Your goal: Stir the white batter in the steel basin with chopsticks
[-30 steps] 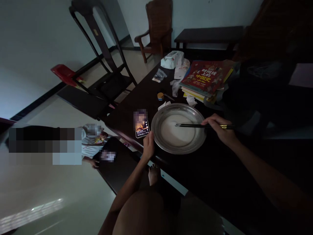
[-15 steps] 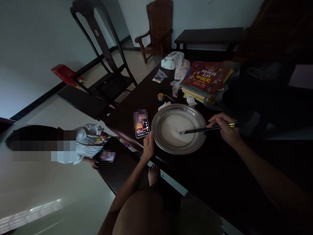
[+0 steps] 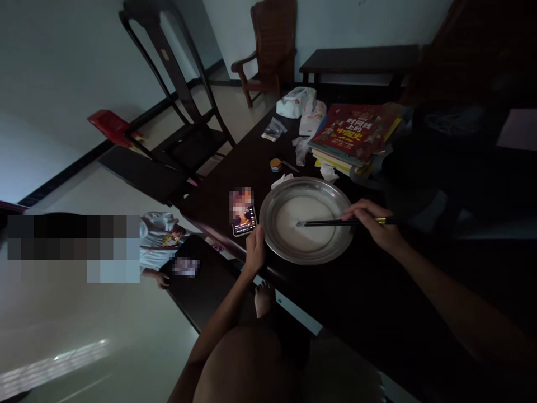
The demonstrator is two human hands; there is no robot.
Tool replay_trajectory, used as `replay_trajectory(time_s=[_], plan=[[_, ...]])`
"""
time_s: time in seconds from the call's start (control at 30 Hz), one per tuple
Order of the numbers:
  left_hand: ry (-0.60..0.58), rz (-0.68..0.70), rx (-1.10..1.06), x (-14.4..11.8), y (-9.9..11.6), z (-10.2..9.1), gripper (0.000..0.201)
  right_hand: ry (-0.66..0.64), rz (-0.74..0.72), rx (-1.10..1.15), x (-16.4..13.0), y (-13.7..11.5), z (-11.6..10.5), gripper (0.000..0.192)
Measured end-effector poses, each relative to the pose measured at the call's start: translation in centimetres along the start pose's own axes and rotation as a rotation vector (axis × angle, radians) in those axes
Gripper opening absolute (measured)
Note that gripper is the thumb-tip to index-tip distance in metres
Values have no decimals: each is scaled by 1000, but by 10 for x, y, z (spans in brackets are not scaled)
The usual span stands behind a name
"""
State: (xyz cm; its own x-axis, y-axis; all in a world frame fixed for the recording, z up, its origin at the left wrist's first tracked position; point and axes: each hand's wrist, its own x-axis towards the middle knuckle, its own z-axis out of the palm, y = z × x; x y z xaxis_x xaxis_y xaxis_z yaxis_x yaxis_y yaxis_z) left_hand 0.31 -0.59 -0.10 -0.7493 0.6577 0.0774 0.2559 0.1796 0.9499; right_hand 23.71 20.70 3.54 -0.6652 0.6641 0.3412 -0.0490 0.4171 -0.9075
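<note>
A wide metal basin [image 3: 268,242] stands on the dark table, with a pale whitish mixture [image 3: 306,238] in its bottom. My left hand [image 3: 254,246] is closed on the basin's left rim, next to a lit phone [image 3: 244,226]. From the right, my right hand [image 3: 373,221] grips dark chopsticks [image 3: 335,223] with a gold band near the top. They reach over the right rim, held low and nearly level, and their whitish tips touch the mixture left of its middle.
Behind the basin are crumpled tissues [image 3: 329,172], a small jar [image 3: 276,164], plastic bags and stacked books [image 3: 352,131]. A person in a light shirt [image 3: 157,238] is at the left by a dark bench [image 3: 205,285]. A tall chair [image 3: 184,106] stands beyond the table.
My right hand and the chopsticks have moved left, the tips sliding left through the mixture. My left hand stays on the rim. The person at the left has shifted slightly.
</note>
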Motion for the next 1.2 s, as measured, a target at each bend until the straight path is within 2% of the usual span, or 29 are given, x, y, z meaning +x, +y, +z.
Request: replay_trajectory(time_s=[0.17,0.33,0.53,0.67,0.87,1.03,1.2], plan=[[-3,-13,-3,-1,0,0,63,115,-7,38,0,3,-3,24],[-9,-20,-1,-1,0,0,63,16,-3,29,-1,2,2,24],[3,-9,0,-1,-1,0,60,120,23,25,-3,0,4,26],[-1,-17,-3,-1,0,0,59,31,28,23,-3,0,3,25],[-8,-3,11,-1,-1,0,62,111,7,19,-1,1,2,25],[-13,5,7,-1,0,0,62,22,8,-3,-1,-1,4,25],[-12,1,3,-1,0,0,62,128,15,3,-1,-2,3,30]])
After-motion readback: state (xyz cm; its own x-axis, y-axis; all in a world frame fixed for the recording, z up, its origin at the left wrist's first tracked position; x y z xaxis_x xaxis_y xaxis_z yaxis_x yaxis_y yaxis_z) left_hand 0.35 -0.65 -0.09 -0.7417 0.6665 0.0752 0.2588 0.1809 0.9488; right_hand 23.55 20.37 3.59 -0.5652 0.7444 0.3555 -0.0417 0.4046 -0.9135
